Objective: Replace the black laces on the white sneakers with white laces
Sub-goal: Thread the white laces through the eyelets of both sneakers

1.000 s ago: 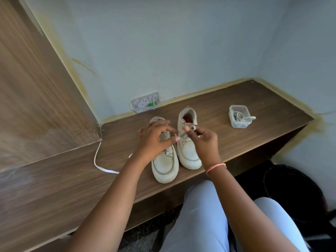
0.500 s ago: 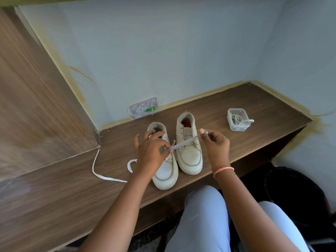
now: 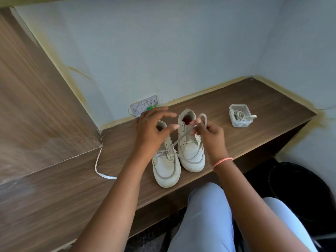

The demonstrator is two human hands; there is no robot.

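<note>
Two white sneakers stand side by side on the wooden shelf [image 3: 254, 110], toes toward me: the left sneaker [image 3: 166, 166] and the right sneaker [image 3: 190, 151]. A white lace [image 3: 179, 140] runs from the left sneaker's lower eyelets up and to the right, taut, into my right hand [image 3: 209, 133], which pinches it over the right sneaker with a loop sticking up. My left hand [image 3: 152, 131] hovers above the left sneaker's opening with fingers spread, holding nothing. The lace's other end [image 3: 101, 170] trails left across the shelf.
A small clear plastic box [image 3: 240, 115] holding another white lace sits at the right of the shelf. A wall socket plate [image 3: 143, 107] is behind the shoes. A wooden side panel [image 3: 36, 106] rises at left. My knees are below the shelf edge.
My right hand has pulled the lace farther up and to the right through the left sneaker. My left hand has let go of the lace and lifted with fingers apart.
</note>
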